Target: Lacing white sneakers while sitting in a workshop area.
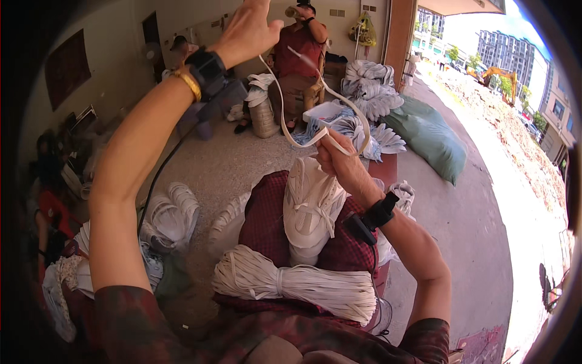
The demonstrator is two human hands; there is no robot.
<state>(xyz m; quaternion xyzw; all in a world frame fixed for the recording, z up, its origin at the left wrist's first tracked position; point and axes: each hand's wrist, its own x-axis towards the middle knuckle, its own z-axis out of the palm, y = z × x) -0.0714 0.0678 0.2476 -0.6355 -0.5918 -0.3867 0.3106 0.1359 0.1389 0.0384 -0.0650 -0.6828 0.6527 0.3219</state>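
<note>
A flat, off-white fabric shoelace [285, 121] hangs in a loose loop above the lap, its middle pinched between closed thumb and fingers of the right hand [341, 156]. The left hand [253, 30] is raised high at the far left of the lace; its fingertips run out of view, so how far open it is, and whether it grips anything, I cannot tell. Just near of the right hand stands a white mesh-and-panel sneaker [306, 203], toe toward the wearer, on a dark red checked cloth [260, 212] over the lap. Nearer still lies a thick bundle of flat white laces [294, 284], tied round its middle.

Farther off, a white rectangular tub [312, 115] sits among pale, curved shoe pieces [388, 138]; its contents are unclear. To its right slumps a bulging green woven sack [430, 139], its contents hidden. More white layered pieces [173, 218] lie left on the rough grey floor [224, 161]. At the far side, a person in a dark red top [300, 45] sits.
</note>
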